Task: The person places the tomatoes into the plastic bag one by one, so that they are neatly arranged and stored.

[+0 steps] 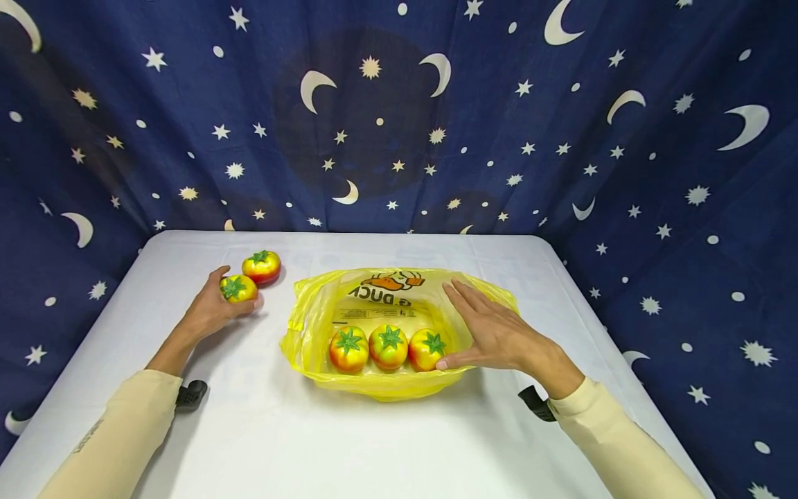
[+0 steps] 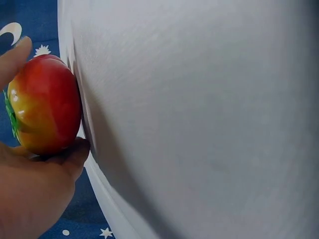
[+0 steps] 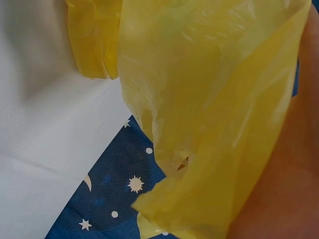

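My left hand (image 1: pixel 212 305) is around a red-and-yellow tomato (image 1: pixel 239 288) with a green leafy top, thumb on one side and fingers on the other. The left wrist view shows the same tomato (image 2: pixel 47 107) close to the white cloth. Just beyond it sits another tomato (image 1: pixel 262 267). A yellow plastic bag (image 1: pixel 386 388) lies with its mouth wide, three tomatoes (image 1: pixel 388 346) in a row inside. My right hand (image 1: pixel 499 336) reaches over the bag's right side, fingers straight and spread, thumb at the rightmost tomato. Bag plastic (image 3: pixel 199 99) covers much of the right wrist view.
A white cloth (image 1: pixel 280 450) covers the table. Behind and along the sides hangs a dark blue curtain (image 1: pixel 399 138) with moons and stars. Black wrist mounts (image 1: pixel 190 396) sit under both forearms.
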Tool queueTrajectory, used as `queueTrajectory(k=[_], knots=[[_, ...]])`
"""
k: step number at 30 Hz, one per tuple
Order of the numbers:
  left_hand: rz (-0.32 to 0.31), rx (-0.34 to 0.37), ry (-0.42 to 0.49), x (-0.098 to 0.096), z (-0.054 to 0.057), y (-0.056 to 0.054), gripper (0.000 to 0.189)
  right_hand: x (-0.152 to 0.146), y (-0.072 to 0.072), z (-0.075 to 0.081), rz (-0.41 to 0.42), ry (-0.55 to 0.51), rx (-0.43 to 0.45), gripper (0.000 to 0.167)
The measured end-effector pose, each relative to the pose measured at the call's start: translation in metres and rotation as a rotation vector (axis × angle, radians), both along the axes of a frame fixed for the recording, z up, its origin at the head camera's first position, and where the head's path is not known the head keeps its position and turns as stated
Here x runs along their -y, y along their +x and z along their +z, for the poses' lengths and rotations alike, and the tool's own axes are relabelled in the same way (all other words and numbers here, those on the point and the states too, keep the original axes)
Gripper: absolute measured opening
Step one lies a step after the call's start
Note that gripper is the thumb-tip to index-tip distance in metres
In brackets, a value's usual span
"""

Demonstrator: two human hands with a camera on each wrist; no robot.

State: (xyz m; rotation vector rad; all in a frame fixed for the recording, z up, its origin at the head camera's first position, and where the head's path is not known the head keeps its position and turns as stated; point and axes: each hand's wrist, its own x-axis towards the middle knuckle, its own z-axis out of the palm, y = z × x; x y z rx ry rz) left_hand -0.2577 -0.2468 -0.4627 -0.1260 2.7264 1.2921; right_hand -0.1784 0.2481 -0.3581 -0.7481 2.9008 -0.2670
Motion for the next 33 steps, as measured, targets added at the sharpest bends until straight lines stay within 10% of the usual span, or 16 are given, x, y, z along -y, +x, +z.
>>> queueTrajectory(k=[14, 33], knots=[[0.006, 0.009, -0.011, 0.007, 0.0, 0.005, 0.102, 0.001, 0.001, -0.001, 0.006, 0.006, -0.001, 0.132], [0.019, -0.099, 0.028, 0.007, 0.037, 0.002, 0.102, 0.002, 0.0, 0.0, 0.021, 0.003, -0.005, 0.132]])
